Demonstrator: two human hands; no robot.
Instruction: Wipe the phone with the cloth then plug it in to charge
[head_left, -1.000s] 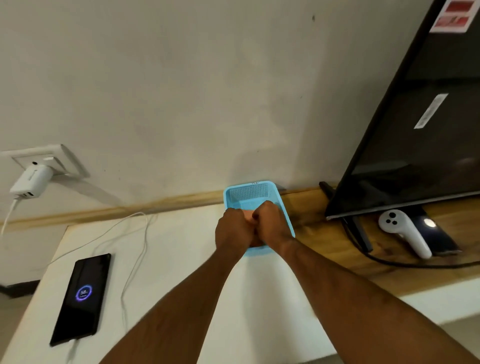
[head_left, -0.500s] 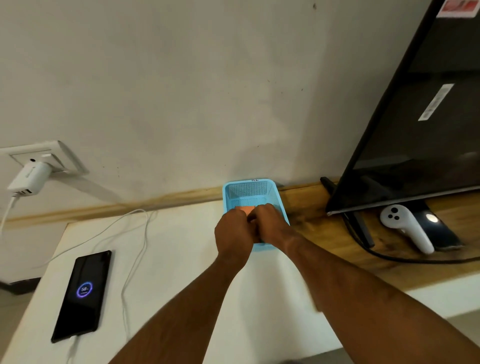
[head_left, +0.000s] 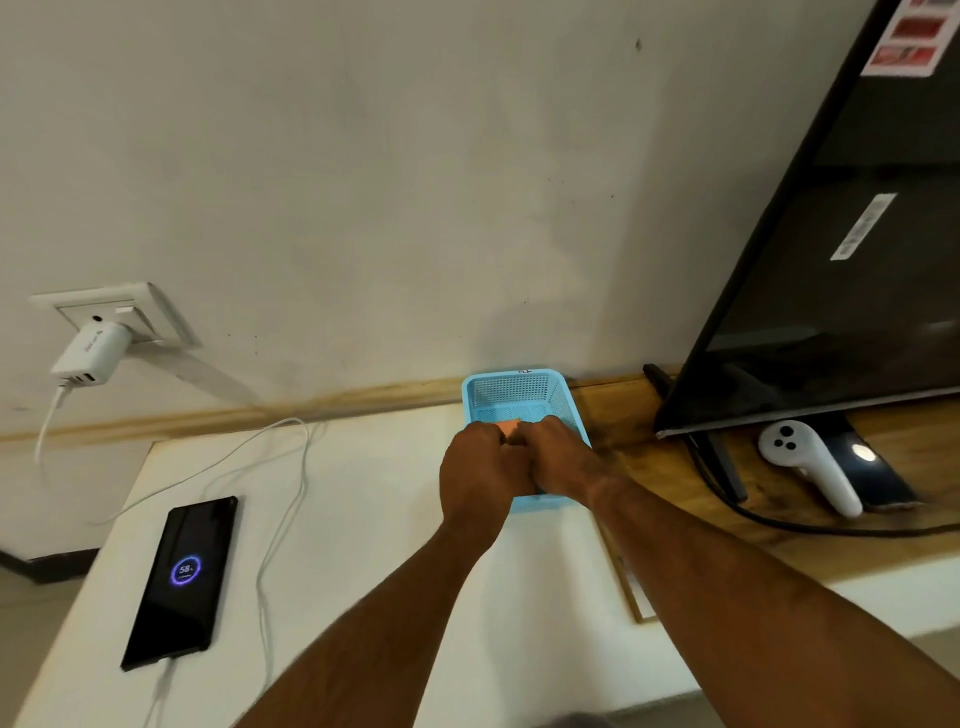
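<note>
A black TV (head_left: 852, 249) leans over the wooden shelf (head_left: 649, 426) at the right, and the white tabletop (head_left: 363, 545) runs along a plain wall. The phone (head_left: 181, 581) lies flat at the tabletop's left with its cable (head_left: 283, 519) running from the charger (head_left: 92, 353) in the wall socket and its screen showing a charge ring, so the plugging-in looks done. Both the left hand (head_left: 480, 470) and the right hand (head_left: 558, 460) curl side by side over the blue basket (head_left: 519, 395), pinching the orange cloth (head_left: 508, 430), probably to put it away there.
</note>
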